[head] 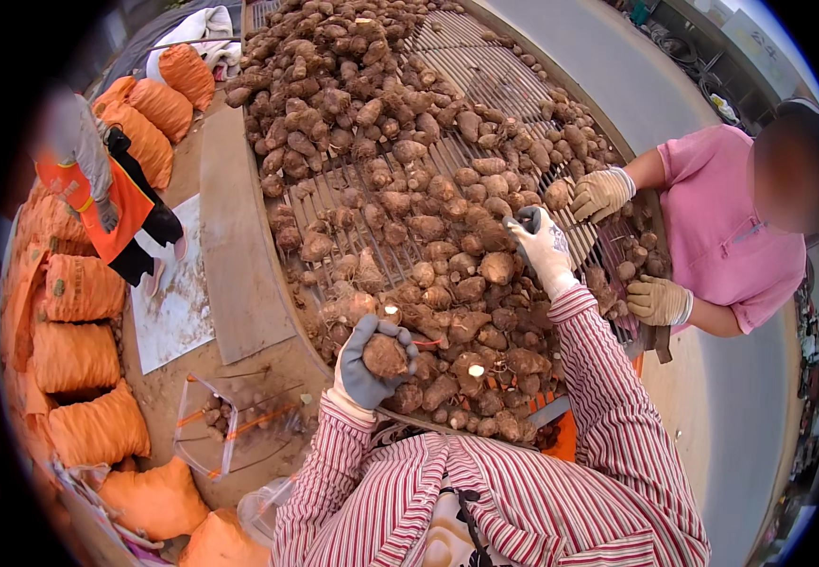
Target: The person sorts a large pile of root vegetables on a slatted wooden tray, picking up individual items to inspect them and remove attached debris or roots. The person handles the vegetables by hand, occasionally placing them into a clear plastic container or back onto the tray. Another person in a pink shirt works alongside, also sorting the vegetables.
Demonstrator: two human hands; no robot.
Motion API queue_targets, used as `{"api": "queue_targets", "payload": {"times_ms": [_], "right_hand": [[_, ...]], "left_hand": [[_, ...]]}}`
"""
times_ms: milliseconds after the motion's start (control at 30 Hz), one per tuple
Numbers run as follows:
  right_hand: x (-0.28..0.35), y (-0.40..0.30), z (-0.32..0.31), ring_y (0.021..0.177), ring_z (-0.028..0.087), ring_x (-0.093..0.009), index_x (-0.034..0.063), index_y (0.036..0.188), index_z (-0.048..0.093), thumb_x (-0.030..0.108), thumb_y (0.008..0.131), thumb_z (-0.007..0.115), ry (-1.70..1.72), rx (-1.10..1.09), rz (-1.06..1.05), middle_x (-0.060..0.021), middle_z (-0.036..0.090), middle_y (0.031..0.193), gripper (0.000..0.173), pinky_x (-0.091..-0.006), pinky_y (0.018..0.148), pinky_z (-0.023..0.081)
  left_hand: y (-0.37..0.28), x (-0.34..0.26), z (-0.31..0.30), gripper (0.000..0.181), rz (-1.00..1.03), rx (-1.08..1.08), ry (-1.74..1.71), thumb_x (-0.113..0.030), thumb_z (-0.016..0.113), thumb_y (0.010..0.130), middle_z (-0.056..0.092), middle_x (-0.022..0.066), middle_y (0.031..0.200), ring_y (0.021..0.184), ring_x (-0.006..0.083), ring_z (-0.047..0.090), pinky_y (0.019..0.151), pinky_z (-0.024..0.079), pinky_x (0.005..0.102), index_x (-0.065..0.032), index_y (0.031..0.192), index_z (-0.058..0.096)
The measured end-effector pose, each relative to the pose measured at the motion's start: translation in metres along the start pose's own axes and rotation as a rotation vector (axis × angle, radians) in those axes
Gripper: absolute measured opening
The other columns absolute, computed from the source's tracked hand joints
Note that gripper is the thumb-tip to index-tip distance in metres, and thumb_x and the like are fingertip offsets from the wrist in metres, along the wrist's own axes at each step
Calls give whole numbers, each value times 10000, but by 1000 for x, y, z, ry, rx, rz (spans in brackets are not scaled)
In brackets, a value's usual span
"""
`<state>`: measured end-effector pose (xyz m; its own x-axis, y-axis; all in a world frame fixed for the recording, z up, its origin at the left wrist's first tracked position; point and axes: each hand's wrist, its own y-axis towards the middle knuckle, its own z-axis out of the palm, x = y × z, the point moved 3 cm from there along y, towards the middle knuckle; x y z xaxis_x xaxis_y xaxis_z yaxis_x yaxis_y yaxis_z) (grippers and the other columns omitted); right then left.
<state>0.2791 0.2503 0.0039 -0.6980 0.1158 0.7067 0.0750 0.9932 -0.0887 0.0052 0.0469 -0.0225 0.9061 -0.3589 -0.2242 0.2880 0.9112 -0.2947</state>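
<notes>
My left hand (375, 361), in a white glove with a grey coated palm, holds a round brown taro corm (385, 356) over the near edge of a slatted sorting table (353, 186). Farther right, my right hand (543, 244), gloved the same way, reaches over the pile of taro corms (445, 212). Its thumb and fingers are apart, and I see nothing held between them. Hairy corms with roots lie all about both hands. A few show pale cut ends, such as the cut corm (475, 371) in front of me.
Across the table's right side, a co-worker in a pink top (718, 205) has gloved hands at the corms. Another person in an orange apron (108, 205) stands at left near filled orange mesh sacks (76, 358). A clear-sided container frame (204, 429) stands on the ground.
</notes>
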Motion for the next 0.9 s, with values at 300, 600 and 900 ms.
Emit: {"api": "queue_targets", "payload": {"times_ms": [300, 600, 900], "right_hand": [[19, 30, 2, 877, 665, -279, 47, 1022, 653, 410, 827, 715, -270, -129, -65, -140, 699, 942, 416, -385, 783, 511], [100, -115, -13, 856, 666, -265, 73, 1000, 649, 81, 705, 777, -160, 45, -1038, -79, 680, 949, 322, -357, 744, 537], [94, -142, 10, 940, 641, -163, 63, 1469, 313, 332, 906, 639, 759, 836, -10, -80, 609, 1127, 704, -269, 781, 520]], "left_hand": [[-6, 3, 4, 367, 134, 135, 230, -152, 525, 961, 584, 108, 989, 887, 233, 606, 775, 541, 401, 19, 1284, 499], [-10, -6, 30, 533, 219, -18, 481, -294, 511, 1003, 592, 105, 996, 851, 185, 617, 729, 546, 354, 7, 1420, 374], [-20, -24, 47, 483, 214, 2, 742, -270, 653, 917, 626, 70, 1106, 964, 128, 603, 837, 498, 267, 28, 1272, 518]]}}
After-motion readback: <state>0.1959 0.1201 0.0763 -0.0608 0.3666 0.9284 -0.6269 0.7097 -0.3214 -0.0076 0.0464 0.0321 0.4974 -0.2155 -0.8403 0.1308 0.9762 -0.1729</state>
